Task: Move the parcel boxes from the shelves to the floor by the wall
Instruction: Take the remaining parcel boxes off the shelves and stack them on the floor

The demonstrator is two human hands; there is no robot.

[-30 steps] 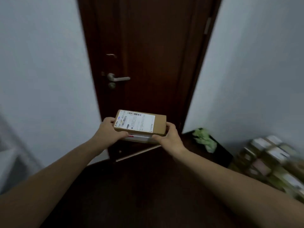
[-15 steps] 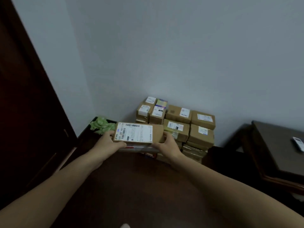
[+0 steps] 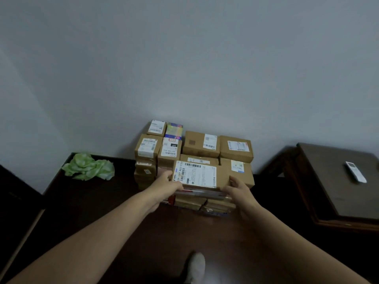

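Two hands carry one flat brown parcel box [image 3: 222,178] out in front of the person, above the dark floor [image 3: 143,222] and right before the pile [image 3: 201,145] of parcels stacked against the pale wall [image 3: 184,68]. The left hand [image 3: 167,182] grips the box's left end, and the right hand [image 3: 239,188] grips the right end with its fingers curled round the corner. The box lies about level, its white label [image 3: 195,174] and barcode facing up. Clamped beneath it between the same hands is what looks like a thinner packet [image 3: 201,194] with a red stripe, though the dim light leaves that unsure. I cannot tell whether the held box touches the pile. The pile is several boxes wide and several layers high, mostly labelled on top. Left of it, crumpled green material [image 3: 89,167] lies on the floor near the wall. To the right stands a dark wooden bench [image 3: 338,197] with a white remote [image 3: 355,172] on it. A pale shoe [image 3: 195,265] shows at the bottom edge.
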